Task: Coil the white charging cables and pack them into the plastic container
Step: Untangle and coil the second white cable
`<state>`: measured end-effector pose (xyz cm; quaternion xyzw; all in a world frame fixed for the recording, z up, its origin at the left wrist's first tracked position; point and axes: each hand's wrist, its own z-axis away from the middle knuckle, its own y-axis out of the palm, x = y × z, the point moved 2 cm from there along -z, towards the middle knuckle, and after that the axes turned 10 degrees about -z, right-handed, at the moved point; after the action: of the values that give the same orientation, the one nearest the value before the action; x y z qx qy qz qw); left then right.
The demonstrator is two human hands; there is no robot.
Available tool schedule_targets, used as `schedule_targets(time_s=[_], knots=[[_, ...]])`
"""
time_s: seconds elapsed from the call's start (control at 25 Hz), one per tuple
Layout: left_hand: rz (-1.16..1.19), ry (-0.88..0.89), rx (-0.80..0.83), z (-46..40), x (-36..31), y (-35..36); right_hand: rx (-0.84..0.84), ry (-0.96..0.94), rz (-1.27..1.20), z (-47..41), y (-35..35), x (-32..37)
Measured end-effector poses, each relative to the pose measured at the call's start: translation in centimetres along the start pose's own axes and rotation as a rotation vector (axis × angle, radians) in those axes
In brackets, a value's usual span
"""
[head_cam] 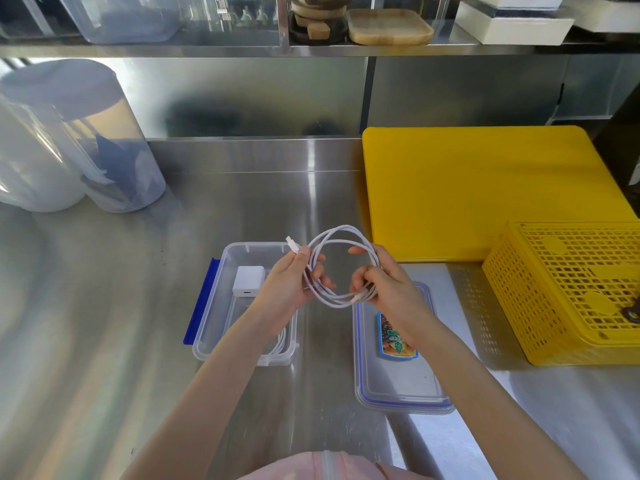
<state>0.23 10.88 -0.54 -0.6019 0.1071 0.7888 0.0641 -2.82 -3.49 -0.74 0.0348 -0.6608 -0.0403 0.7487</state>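
Both hands, left hand (289,289) and right hand (382,289), pinch the thin white looped charging cable (341,233); light, springy, best gripped where loops cross.

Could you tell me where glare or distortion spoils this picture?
Head view: bright glare streaks the steel counter at left and bottom right; wide-angle bending curves the shelf edge and yellow board; the cable and both hands stay sharp.

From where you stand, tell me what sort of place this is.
Probably a commercial kitchen or food-prep area: a stainless steel counter with a steel backsplash, a yellow cutting board, and wooden boards stacked on the shelf above.
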Motion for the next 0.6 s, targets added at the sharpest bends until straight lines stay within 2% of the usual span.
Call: schedule_targets(time_s=[0.08, 0.16, 0.32, 0.44, 0.52, 0.6], knots=[[0.114, -0.003, 0.027, 0.1, -0.2, 0.2, 0.014, 0.043, -0.015, -0.1, 0.1, -0.2], [0.108, -0.001, 0.012, 0.3, -0.3, 0.4, 0.015, 0.059, -0.007, -0.1, 0.5, -0.1], [-0.085, -0.016, 0.03, 0.6, 0.1, 0.7, 0.035, -0.039, 0.078, -0.3, 0.8, 1.2], [-0.244, 0.03, 0.051, 0.7, 0.1, 1.1, 0.068, -0.003, 0.001, -0.4, 1.0, 1.9], [-0.324, 0.07, -0.023, 0.4, -0.1, 0.9, 0.068, -0.006, 0.038, -0.4, 1.2, 2.1], [-0.349, 0.034, -0.092, 0.1, -0.1, 0.6, 0.105, -0.035, 0.077, -0.3, 1.3, 2.2]])
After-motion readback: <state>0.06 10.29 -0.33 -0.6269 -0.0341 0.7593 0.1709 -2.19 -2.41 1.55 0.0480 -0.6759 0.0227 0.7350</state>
